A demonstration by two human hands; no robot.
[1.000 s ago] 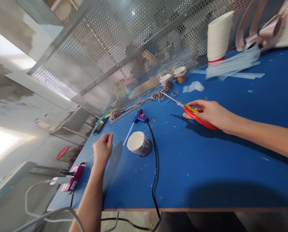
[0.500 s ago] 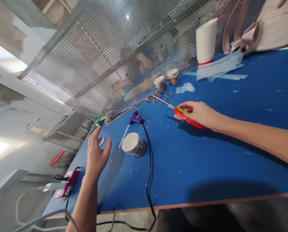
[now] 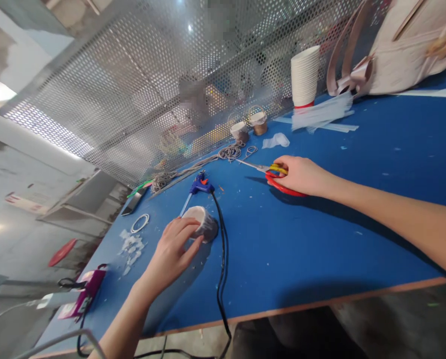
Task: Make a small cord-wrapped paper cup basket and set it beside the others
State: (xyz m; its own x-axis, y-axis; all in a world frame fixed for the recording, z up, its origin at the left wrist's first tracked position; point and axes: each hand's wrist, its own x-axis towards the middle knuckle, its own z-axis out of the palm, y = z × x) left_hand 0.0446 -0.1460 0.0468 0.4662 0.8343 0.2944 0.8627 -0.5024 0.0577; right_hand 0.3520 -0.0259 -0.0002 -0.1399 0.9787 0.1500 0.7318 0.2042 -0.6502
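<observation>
My left hand (image 3: pixel 178 243) is at the small wrapped cup (image 3: pixel 209 225) in the middle of the blue table. Its fingers reach over the cup's pale top and the thumb is apart at the near side; whether they press on it is hard to see. In my right hand (image 3: pixel 301 174) is a pair of scissors (image 3: pixel 283 187) with red and yellow handles, the blades pointing left, just above the table. A blue glue gun (image 3: pixel 201 185) lies behind the cup, its clear glue stick partly hidden by the cup and hand.
Grey cord (image 3: pixel 230 151) and two small baskets (image 3: pixel 258 122) lie along the perforated metal screen (image 3: pixel 140 99). Stacked paper cups (image 3: pixel 304 77), clear strips (image 3: pixel 322 115) and a bag (image 3: pixel 398 55) stand back right. A black cable (image 3: pixel 222 269) crosses the table. White scraps (image 3: pixel 132 249) lie left.
My left hand has moved right, from beside the cup onto it. The scissors' handles have turned and show wider apart in my right hand. The view has shifted slightly.
</observation>
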